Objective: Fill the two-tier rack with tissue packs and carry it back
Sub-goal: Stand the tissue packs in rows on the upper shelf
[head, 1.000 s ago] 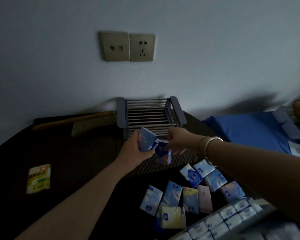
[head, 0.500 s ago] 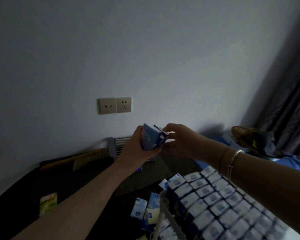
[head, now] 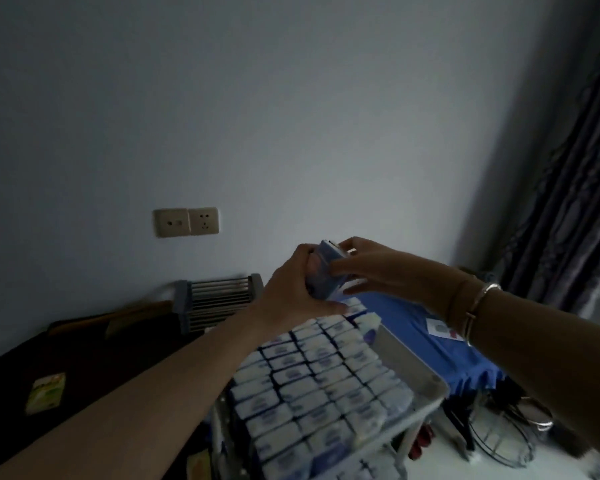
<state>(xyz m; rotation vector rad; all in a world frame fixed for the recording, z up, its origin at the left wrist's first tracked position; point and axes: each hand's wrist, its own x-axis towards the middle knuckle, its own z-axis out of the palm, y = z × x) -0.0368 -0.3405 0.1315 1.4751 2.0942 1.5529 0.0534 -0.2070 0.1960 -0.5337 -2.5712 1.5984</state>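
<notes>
Both hands meet above the far end of the rack, closed around a small stack of blue tissue packs (head: 326, 271). The left hand (head: 291, 289) grips the stack from the left, its fingers wrapped over the near face and its thumb lying along the bottom. The right hand (head: 368, 265) grips it from the right, fingers curled over the top edge and the lower side; two bangles (head: 478, 306) sit on that wrist.

Just below the hands, the two-tier rack (head: 409, 362) has its top tier packed with rows of tissue packs (head: 312, 382) standing on edge, white tops up with a small blue oval logo on each, too blurred to read. More packs show in the lower tier at the near edge. The grey rim on the right side of the rack stands bare.

Left of the rack lies a dark table (head: 84, 362), with a yellow-green packet (head: 45, 393) near its left edge; its printing is not legible. A grey slatted dish rack (head: 219, 299) stands at the table's far edge against the wall, below a double wall socket (head: 186, 221). Right of the rack is a blue cloth-covered surface (head: 420, 341) with a small card on it, then a striped curtain (head: 568, 188). On the pale floor at the near right stands a wire basket (head: 503, 438).
</notes>
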